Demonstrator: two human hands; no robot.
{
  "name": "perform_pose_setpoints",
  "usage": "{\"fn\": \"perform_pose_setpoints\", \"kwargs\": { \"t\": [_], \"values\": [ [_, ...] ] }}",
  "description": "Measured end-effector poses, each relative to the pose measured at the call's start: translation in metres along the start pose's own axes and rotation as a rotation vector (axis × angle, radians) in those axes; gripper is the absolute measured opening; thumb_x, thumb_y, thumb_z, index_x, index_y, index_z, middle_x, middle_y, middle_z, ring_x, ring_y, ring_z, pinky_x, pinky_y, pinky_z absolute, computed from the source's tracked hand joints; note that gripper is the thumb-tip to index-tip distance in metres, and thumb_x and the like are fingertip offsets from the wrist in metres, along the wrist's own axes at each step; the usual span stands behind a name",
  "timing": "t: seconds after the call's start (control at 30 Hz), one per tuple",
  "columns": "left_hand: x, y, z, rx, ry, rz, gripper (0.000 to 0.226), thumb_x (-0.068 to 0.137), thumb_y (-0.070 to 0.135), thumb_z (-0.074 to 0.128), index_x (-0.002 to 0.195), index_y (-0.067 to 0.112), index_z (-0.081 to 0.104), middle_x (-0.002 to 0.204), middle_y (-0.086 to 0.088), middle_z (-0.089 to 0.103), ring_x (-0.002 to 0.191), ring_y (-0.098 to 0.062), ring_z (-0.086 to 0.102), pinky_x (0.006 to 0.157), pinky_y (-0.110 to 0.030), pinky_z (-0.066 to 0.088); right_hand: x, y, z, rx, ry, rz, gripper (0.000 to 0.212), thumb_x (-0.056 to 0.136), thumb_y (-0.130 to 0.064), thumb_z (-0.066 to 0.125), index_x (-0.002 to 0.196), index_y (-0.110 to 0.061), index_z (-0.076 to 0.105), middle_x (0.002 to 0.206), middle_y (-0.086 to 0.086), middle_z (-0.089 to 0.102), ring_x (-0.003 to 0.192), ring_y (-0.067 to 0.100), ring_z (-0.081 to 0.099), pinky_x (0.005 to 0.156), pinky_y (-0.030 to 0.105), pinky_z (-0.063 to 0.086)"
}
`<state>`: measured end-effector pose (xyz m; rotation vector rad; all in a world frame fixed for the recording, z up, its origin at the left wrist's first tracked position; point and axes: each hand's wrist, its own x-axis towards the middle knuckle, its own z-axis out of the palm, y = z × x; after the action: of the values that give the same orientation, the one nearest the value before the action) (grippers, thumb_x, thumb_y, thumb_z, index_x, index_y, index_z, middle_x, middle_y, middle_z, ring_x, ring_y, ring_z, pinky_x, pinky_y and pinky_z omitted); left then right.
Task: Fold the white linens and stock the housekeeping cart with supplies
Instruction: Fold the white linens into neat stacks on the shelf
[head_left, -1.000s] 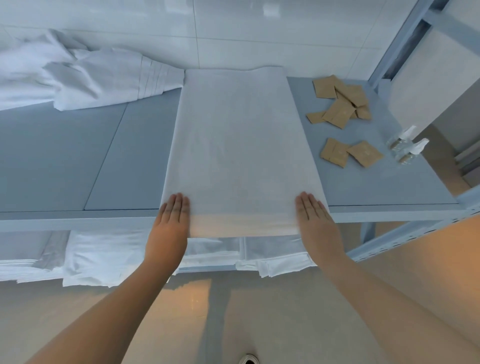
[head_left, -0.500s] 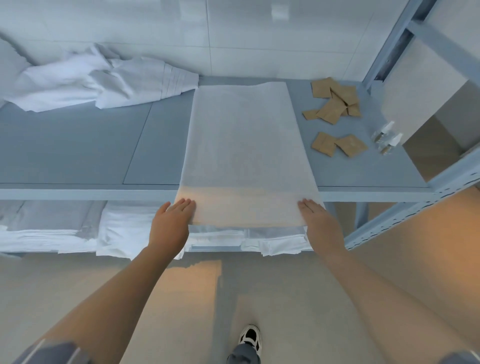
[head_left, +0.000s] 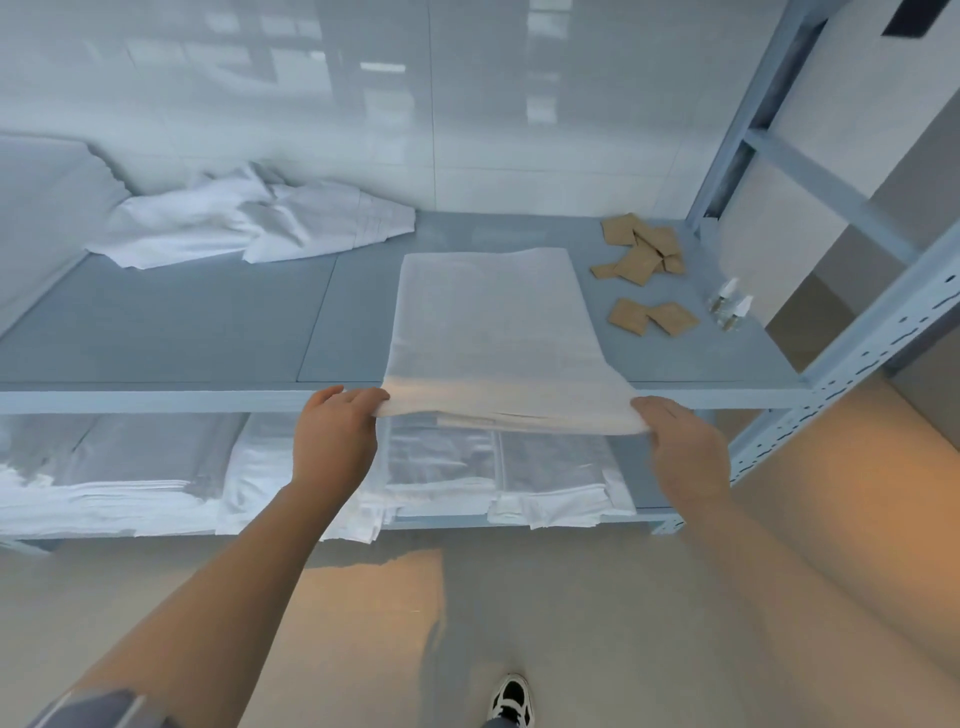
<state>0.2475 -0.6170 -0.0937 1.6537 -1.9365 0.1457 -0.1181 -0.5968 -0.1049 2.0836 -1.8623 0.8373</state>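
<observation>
A long folded white linen (head_left: 493, 332) lies lengthwise on the grey-blue shelf (head_left: 156, 332), its near end hanging past the front edge. My left hand (head_left: 335, 436) grips the near left corner and my right hand (head_left: 680, 447) grips the near right corner, lifting that end slightly off the shelf edge. An unfolded heap of white linen (head_left: 249, 223) lies at the back left of the shelf.
Several brown paper sachets (head_left: 641, 249) and two small spray bottles (head_left: 730, 306) lie at the shelf's right. Folded white linens (head_left: 156, 467) fill the lower shelf. A metal upright (head_left: 748, 104) stands at the right. My shoe (head_left: 511, 699) shows on the floor.
My hands went from lying flat on the linen's near end to gripping its two near corners. I have stepped back, and the linen's near end has come out over the shelf edge.
</observation>
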Motion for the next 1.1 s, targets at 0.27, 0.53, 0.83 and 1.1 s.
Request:
{"fn": "perform_pose_setpoints", "kwargs": {
  "t": [0.27,0.53,0.83,1.1],
  "values": [
    [0.018,0.009,-0.041,-0.242,0.169,-0.131,0.020,0.081,-0.007,0.056,0.090,0.008,0.066,0.073,-0.005,0.062,0.064,-0.029,0.050,0.057,-0.029,0.031,0.024,-0.024,-0.050,0.004,0.218,0.045,0.037,0.068,0.013,0.058,0.098,-0.002,0.073,0.097,0.014,0.072,0.078,0.036,0.067,0.062,0.042,0.056],
    [0.053,0.015,-0.062,-0.400,0.279,-0.162,0.016,0.089,0.003,0.054,0.094,0.012,0.066,0.074,0.005,0.056,0.066,-0.019,0.046,0.059,-0.022,0.026,0.057,-0.033,-0.077,0.085,0.366,0.089,0.037,0.075,0.010,0.053,0.102,-0.004,0.074,0.098,0.015,0.072,0.086,0.035,0.065,0.074,0.036,0.051],
    [0.118,0.008,-0.037,-0.412,0.344,-0.191,0.016,0.092,0.006,0.049,0.093,0.011,0.063,0.066,0.006,0.050,0.062,-0.018,0.042,0.056,-0.024,0.025,0.136,-0.014,-0.054,0.175,0.341,0.068,0.031,0.081,0.011,0.051,0.103,-0.001,0.071,0.096,0.018,0.068,0.092,0.036,0.060,0.080,0.032,0.042],
    [0.178,-0.010,0.009,-0.422,0.370,-0.298,0.016,0.094,0.009,0.045,0.098,0.012,0.060,0.069,0.010,0.050,0.065,-0.011,0.042,0.057,-0.023,0.027,0.229,0.007,0.007,0.343,0.235,0.091,0.020,0.092,-0.022,0.056,0.095,-0.003,0.064,0.092,0.014,0.064,0.087,0.034,0.057,0.077,0.035,0.043]
  ]
}}
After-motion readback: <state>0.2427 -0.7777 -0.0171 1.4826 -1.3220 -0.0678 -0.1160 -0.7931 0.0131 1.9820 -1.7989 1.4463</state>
